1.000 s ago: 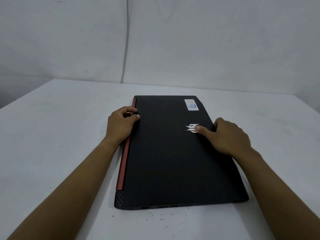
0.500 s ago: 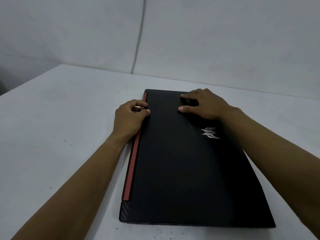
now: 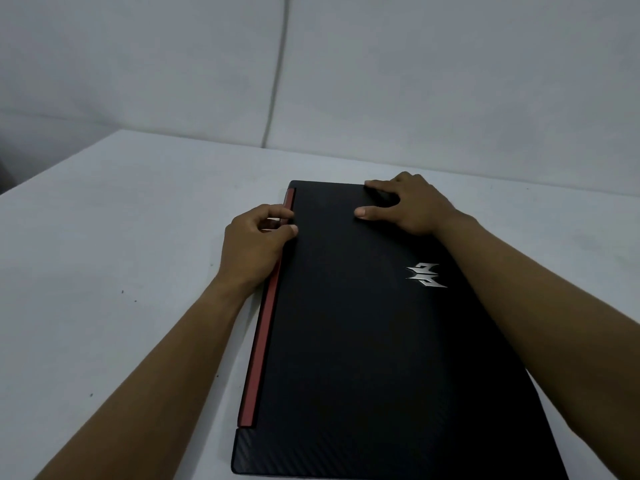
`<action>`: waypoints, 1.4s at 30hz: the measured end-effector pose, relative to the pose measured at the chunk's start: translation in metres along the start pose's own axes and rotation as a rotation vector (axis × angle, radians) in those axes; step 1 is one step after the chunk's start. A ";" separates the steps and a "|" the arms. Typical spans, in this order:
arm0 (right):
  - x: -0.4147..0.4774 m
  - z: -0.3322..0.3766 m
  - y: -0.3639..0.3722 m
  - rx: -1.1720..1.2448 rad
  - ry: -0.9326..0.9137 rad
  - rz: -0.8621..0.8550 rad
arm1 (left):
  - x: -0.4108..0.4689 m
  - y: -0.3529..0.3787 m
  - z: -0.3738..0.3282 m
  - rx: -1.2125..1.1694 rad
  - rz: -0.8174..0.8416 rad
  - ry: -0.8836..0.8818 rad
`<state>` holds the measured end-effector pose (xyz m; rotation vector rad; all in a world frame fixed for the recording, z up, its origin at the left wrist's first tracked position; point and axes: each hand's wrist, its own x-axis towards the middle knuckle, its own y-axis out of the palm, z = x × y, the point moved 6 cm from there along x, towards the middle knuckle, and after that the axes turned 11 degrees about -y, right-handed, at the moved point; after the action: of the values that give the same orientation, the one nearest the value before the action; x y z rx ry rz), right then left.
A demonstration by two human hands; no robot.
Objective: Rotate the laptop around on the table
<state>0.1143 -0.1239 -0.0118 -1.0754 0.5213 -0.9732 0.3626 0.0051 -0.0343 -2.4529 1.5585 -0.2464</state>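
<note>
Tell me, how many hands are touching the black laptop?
2. The left hand grips the laptop at its red strip on the left edge; the right hand lies on the lid's far end.

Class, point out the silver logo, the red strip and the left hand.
logo [image 3: 426, 275], head view, middle of the emblem
red strip [image 3: 264, 327], head view, mid-length
left hand [image 3: 254, 245], head view, back of the hand

We note laptop [image 3: 363, 323] lid black, fine woven-weave texture; red strip [image 3: 266, 313] along left edge; silver emblem [image 3: 426, 275]. Table [image 3: 121, 254] white, few dark specks. Wall [image 3: 415, 81] pale grey.
</note>
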 end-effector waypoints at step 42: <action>-0.172 -0.034 -0.033 -0.219 0.410 -0.202 | -0.176 -0.034 -0.011 0.431 -0.110 -0.021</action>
<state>-0.0110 0.0027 -0.0112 -1.1418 0.8822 -1.3504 0.3147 0.1775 -0.0178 -2.1909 1.2091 -0.5149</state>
